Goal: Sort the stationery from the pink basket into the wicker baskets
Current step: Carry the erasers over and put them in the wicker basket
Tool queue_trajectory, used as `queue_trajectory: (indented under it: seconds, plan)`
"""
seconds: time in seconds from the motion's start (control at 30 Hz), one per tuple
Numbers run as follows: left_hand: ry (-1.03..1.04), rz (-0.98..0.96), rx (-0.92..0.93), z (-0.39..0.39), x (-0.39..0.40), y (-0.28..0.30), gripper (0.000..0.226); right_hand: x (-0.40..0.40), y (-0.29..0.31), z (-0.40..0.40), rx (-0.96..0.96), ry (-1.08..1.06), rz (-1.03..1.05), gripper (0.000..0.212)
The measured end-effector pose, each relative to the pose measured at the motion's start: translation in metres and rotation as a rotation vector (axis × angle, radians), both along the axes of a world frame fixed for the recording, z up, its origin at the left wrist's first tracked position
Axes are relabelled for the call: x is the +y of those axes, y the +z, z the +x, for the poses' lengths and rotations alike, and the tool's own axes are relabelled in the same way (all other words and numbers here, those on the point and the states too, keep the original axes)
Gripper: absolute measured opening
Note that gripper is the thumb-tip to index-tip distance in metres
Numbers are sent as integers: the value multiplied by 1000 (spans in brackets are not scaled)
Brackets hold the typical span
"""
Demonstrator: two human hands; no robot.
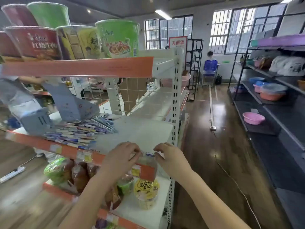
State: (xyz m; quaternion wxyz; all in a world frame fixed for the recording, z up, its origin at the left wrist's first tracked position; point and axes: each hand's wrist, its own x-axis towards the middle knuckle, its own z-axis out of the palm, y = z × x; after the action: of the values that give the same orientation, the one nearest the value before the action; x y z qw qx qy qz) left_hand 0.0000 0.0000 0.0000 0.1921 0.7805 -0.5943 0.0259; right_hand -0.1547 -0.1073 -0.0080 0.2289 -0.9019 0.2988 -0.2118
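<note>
Both hands are working at the front edge of the middle shelf (145, 129). I am pinching a small clear packet (149, 158) between them: my left hand (123, 158) is gripping its left end with curled fingers, and my right hand (170, 158) is gripping its right end. The packet is sitting directly between my fingertips, just above the orange shelf strip (145, 171); a white-and-blue label is showing on its top edge. What is inside it is too blurred to tell.

A spread of pens (79, 131) is lying on the same shelf, well to the left of my hands and apart from the packet. Behind the pens a grey display box (69, 103) is standing tilted. Noodle cups (118, 38) are standing on the shelf above. Another noodle cup (146, 192) and bottles (79, 174) are sitting on the shelf below my wrists.
</note>
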Motion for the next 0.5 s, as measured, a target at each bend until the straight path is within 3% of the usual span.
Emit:
queue_trajectory:
  seconds: [0.23,0.5]
  plan:
    - [-19,221,17,48,-38,-14,34,-13,-13,34,184,-9,-57,36]
    - [-75,181,82,56,-44,-14,19,-19,-17,28,127,-69,-48,26]
